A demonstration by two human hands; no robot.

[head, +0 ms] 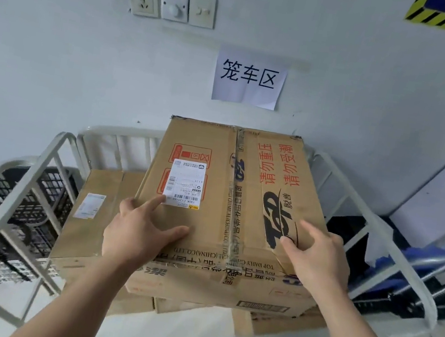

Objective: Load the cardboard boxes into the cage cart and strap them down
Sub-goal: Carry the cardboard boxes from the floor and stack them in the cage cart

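A large taped cardboard box (223, 174) with red and blue print and a white shipping label sits on top of other boxes inside the white metal cage cart (44, 153). My left hand (139, 231) rests flat on the box's top near its front left, fingers spread. My right hand (315, 257) lies on the top near the front right corner, fingers straight. A lower cardboard box (94, 207) with its own label shows to the left, and more cardboard lies beneath.
The cart stands against a white wall with a paper sign (249, 77) and wall sockets (172, 3). Black plastic crates (23, 196) sit left of the cart. Blue fabric and metal bars (426, 265) lie to the right.
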